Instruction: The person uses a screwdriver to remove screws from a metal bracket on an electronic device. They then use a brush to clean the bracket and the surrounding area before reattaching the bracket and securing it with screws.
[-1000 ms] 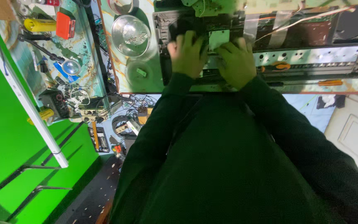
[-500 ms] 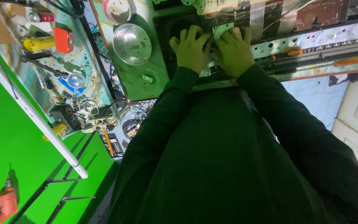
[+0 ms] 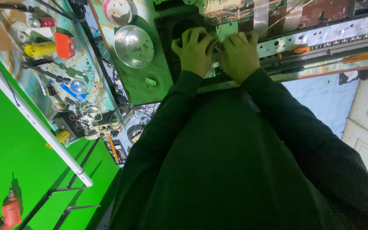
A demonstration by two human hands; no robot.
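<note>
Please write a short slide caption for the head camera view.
Both hands, left hand and right hand, press on an opened electronic chassis beside a steel bowl.

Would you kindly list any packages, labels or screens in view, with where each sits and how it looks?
Yellow can: lying on the left shelf, cylindrical, yellow.
Red box: beside the yellow can, rectangular, orange-red.
Small green tag: on the green bench below the metal bowl, rectangular, pale green.
No screens visible.
</note>
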